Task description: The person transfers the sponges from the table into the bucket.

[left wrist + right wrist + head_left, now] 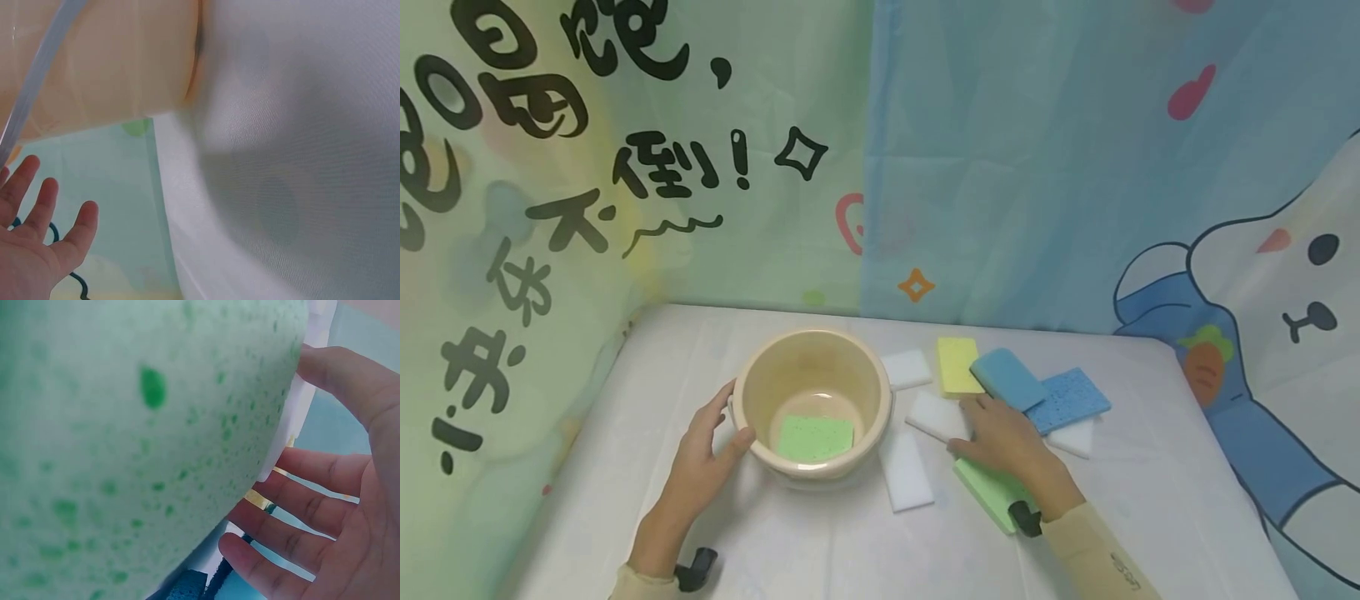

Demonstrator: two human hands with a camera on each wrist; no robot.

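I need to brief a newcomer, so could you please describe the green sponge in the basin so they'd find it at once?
Start at the round beige plastic basin on the white-covered table, by the left hand. The flat green rectangular sponge lies on its bottom, the only sponge inside; all others lie outside on the table.

Basin (811, 392): smooth glossy beige plastic. Green sponge (137, 444): porous, matt. White blocks (906, 471): fine matt foam. Table cover (1150, 517): white cloth.
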